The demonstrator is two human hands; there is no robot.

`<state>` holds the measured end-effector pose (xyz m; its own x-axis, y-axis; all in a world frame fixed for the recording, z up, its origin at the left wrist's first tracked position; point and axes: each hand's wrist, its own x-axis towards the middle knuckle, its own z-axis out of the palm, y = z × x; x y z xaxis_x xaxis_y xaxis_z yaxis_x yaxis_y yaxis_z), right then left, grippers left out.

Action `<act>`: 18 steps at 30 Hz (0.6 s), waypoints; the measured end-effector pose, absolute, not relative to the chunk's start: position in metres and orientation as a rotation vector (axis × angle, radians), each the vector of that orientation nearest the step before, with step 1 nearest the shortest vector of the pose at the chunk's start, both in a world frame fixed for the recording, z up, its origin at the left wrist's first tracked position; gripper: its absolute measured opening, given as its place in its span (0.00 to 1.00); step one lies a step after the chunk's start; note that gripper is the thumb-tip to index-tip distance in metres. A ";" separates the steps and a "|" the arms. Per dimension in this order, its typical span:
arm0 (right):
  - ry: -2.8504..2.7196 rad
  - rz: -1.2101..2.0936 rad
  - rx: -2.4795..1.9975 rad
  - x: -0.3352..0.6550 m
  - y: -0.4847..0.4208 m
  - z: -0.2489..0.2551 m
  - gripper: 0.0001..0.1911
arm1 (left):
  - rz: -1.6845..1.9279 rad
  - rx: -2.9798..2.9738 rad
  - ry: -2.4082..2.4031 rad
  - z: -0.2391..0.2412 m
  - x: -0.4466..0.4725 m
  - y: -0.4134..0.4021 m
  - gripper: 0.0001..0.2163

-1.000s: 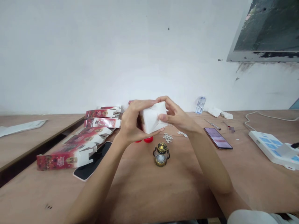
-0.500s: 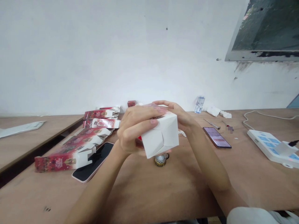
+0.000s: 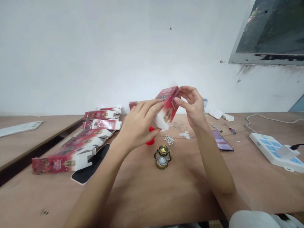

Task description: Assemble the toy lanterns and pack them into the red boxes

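A red printed cardboard box [image 3: 169,103] with a white lower end is held tilted above the table. My left hand [image 3: 142,122] grips its lower left side, thumb beneath and fingers over the top. At the far upper end, my right hand [image 3: 193,106] pinches the box's edge between thumb and fingers. Under the box stands a small gold-and-black lantern [image 3: 162,157]. Small round silvery pieces [image 3: 169,139] and white bits [image 3: 184,135] lie behind it. A red object [image 3: 150,136] shows partly behind my left hand.
Several open red boxes [image 3: 68,148] lie on the left beside a dark-screened phone [image 3: 91,164]. On the right are another phone [image 3: 222,140], a screwdriver [image 3: 215,127], a white power strip [image 3: 273,148] and crumpled tissue [image 3: 216,113]. A gap [image 3: 35,153] runs between two tabletops at left.
The box has been raised and turned, so its red printed sides now show instead of its white end. My right hand has moved to its far end. The lantern has come into full view.
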<state>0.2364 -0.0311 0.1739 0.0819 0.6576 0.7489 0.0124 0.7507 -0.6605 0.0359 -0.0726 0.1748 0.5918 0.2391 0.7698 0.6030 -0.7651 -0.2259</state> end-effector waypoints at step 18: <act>-1.653 0.131 -0.503 0.224 -0.056 0.174 0.23 | -1.080 -2.949 -0.807 0.172 0.037 -0.074 0.40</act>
